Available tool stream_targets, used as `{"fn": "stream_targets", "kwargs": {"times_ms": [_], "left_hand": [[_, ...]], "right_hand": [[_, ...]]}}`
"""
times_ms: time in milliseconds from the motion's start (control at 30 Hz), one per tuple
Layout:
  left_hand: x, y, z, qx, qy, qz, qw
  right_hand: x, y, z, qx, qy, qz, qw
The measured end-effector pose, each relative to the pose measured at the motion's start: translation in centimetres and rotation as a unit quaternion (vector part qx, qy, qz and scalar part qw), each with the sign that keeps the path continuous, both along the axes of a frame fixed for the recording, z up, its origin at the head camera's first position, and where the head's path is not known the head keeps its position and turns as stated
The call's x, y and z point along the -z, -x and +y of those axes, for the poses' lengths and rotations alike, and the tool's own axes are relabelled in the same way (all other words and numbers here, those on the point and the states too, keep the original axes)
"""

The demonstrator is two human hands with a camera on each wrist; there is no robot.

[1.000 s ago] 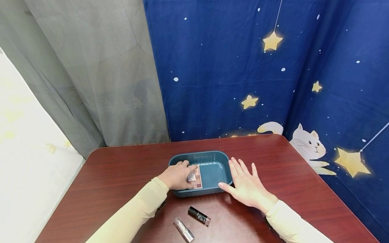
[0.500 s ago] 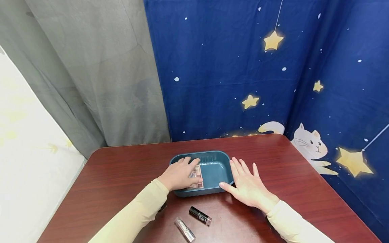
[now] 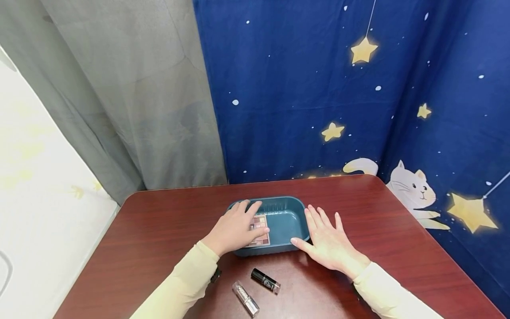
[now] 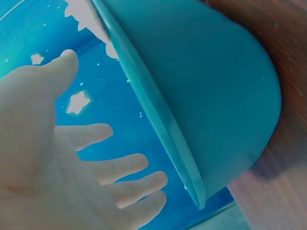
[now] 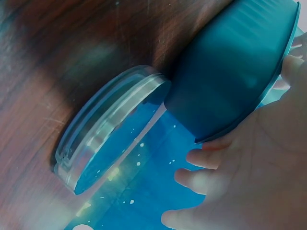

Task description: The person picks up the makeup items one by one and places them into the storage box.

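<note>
Pressure from the right hand [image 3: 331, 244], straight-fingered against the teal tub [image 3: 283, 223] at three o'clock, might slide it — and a stray brush of the left hand [image 3: 234, 225], spread loose over nine o'clock and gripping nothing, could skew the palette [image 3: 261, 240]. That palette lies inside the tub's nine-o'clock end, partly covered by the hand; a black tube [image 3: 265, 281] and a silver tube [image 3: 245, 299] lie outside, toward six o'clock.

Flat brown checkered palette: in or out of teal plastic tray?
In: the palette lies inside the tray, partly hidden by the left hand.
</note>
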State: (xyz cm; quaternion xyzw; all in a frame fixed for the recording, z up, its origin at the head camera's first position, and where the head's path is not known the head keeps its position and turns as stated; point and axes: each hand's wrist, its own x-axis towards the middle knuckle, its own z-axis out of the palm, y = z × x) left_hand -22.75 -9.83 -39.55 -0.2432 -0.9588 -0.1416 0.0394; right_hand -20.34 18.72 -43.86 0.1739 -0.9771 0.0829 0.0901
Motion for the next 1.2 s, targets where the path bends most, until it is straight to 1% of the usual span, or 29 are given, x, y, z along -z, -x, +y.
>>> {"fn": "stream_targets", "kwargs": {"times_ms": [133, 333, 400, 500, 633, 733, 833, 967, 1067, 1200], "left_hand": [[0.1, -1.0, -0.5, -0.015, -0.029, 0.015, 0.9994], [1.0, -2.6, -1.3, -0.07, -0.081, 0.0, 0.9942], [1.3, -2.9, -1.2, -0.085, -0.093, 0.002, 0.992], [1.6, -3.2, -1.1, -0.099, -0.107, 0.005, 0.9894], [2.0, -3.9, -1.5, -0.123, -0.121, -0.001, 0.985], [2.4, -4.5, -2.0, -0.149, -0.125, -0.013, 0.9807], [3.0, -5.0, -2.4, -0.167, -0.129, -0.03, 0.977], [3.7, -5.4, -2.6, -0.179, -0.134, -0.043, 0.9737], [4.2, -5.6, -2.5, -0.188, -0.137, -0.042, 0.9718], [4.9, -5.6, -2.1, -0.19, -0.13, -0.045, 0.9721]], "right_hand": [[0.1, 0.0, -0.1, -0.002, -0.002, 0.002, 1.0], [-0.2, 0.2, -0.3, -0.008, -0.011, 0.003, 1.0], [-0.4, 0.2, -0.1, -0.006, -0.01, 0.007, 1.0], [-0.6, 0.3, 0.0, -0.001, -0.008, 0.01, 1.0], [-0.4, 0.4, -0.1, -0.002, -0.006, 0.009, 1.0], [-0.2, 0.4, -0.5, -0.007, -0.002, 0.005, 1.0], [0.0, 0.3, -0.7, -0.005, -0.001, 0.006, 1.0], [0.1, 0.1, -0.6, 0.0, -0.002, 0.01, 1.0], [0.2, 0.0, -0.4, 0.001, 0.0, 0.007, 1.0], [0.2, -0.1, 0.1, 0.004, 0.002, 0.004, 1.0]]}}
